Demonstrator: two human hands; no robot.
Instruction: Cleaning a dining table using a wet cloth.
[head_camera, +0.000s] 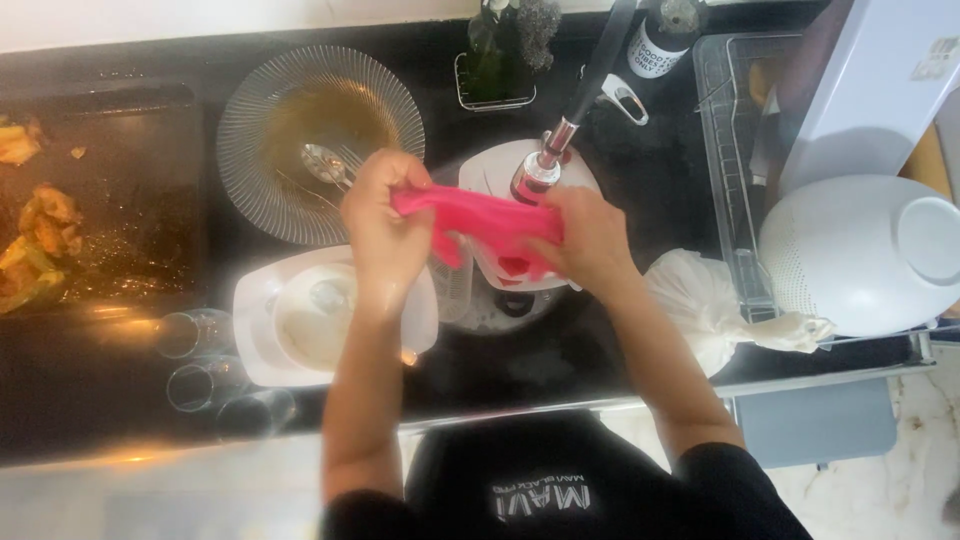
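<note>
Fingers of both hands pinch a pink rubber glove (478, 218), stretched between them above the black sink (640, 180).

Left hand (385, 225) closed on one end, right hand (590, 238) closed on the other; glove hangs just under the faucet head (537, 175), over a white dish (520, 172). Judged: light, limp, stretchy, likely slick when wet; best gripped at the cuff edge, pinched firmly. Ribbed glass plate with spoon (325, 162) lies left; white rice cooker (865, 250) stands right on the counter (900, 420).

Dark baking tray with food scraps (100, 200) cut off at nine o'clock, white rounded plastic bowl (860, 255) clipped at three o'clock, sink drain half hidden beneath pink cloth (480, 222).
</note>
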